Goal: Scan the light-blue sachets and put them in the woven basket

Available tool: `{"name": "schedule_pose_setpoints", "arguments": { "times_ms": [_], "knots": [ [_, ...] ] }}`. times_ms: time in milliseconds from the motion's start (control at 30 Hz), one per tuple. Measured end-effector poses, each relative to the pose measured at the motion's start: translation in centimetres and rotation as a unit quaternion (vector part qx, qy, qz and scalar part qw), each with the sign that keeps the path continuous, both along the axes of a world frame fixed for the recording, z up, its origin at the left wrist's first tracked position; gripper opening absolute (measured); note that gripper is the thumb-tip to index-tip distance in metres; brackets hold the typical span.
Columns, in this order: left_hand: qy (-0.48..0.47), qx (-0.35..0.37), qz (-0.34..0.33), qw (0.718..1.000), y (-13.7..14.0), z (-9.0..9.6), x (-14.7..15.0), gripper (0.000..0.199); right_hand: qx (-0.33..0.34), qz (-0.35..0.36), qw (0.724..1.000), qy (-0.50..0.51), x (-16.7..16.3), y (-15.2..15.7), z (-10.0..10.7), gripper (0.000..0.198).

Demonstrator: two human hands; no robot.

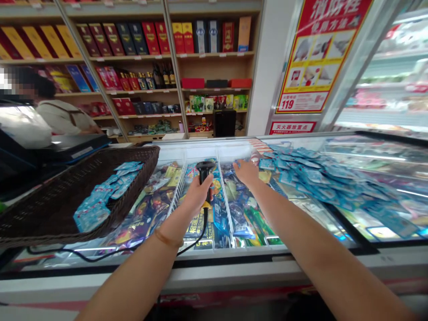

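My left hand (198, 192) is wrapped round the handle of a black barcode scanner (205, 166), held upright above the chest freezer. Its cable (203, 229) drops from the yellow-marked base and runs left. My right hand (247, 171) reaches over the freezer's far half, left of a spread pile of light-blue packets (310, 171) on the glass lid. Its fingers are bent and slightly blurred; what lies in them is hidden. More light-blue packets (109, 189) lie in a brown wicker basket (137, 171) at the left.
Under the glass, bagged frozen goods (157, 196) sit between white wire dividers (224, 200). Behind the freezer stand shelves (214, 55) of boxes and bottles. A person (65, 109) is at the far left, by dark counter equipment (76, 147). A red poster (321, 53) hangs at the back right.
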State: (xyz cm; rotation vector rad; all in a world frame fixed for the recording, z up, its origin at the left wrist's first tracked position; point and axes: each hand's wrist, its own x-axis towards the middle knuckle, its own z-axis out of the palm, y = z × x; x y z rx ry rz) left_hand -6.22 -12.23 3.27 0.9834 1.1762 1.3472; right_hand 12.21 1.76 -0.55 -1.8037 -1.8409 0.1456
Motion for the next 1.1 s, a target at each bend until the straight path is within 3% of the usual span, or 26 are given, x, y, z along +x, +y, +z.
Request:
{"name": "schedule_pose_setpoints", "arguments": {
  "times_ms": [67, 167, 300, 400, 567, 767, 933, 1100],
  "knots": [
    [0.024, -0.004, -0.01, 1.0, -0.4, -0.4, -0.1, 0.043, 0.028, 0.037, 0.998, 0.041, 0.0, 0.3, 0.0, 0.041],
    [0.039, 0.006, -0.041, 0.998, -1.0, -0.7, -0.2, 0.042, 0.037, 0.046, 0.995, 0.077, 0.8, 0.8, 0.2, 0.051],
    [0.033, 0.03, -0.046, 0.998, -1.6, -0.6, 0.0, 0.043, -0.061, 0.093, 0.993, 0.033, 2.5, 1.2, 0.6, 0.073],
    [0.03, 0.032, -0.041, 0.998, -1.7, -0.5, 0.2, 0.044, -0.089, 0.142, 0.985, 0.026, 3.2, 1.3, 0.7, 0.074],
    [0.042, 0.018, -0.06, 0.997, -1.8, -0.4, 0.3, 0.044, -0.011, 0.099, 0.984, 0.146, 3.4, 1.1, 0.3, 0.075],
    [0.106, 0.039, -0.095, 0.989, -2.1, -0.6, 0.4, 0.044, 0.053, 0.123, 0.939, 0.317, 2.5, 0.7, 0.2, 0.07],
    [0.132, 0.056, -0.124, 0.982, -2.4, -0.6, 0.7, 0.044, 0.014, 0.114, 0.876, 0.468, 1.8, 0.9, -0.2, 0.072],
    [0.14, 0.067, -0.146, 0.977, -2.6, -0.6, 0.9, 0.045, -0.002, 0.14, 0.871, 0.47, 1.9, 1.1, -0.6, 0.053]
  ]
}}
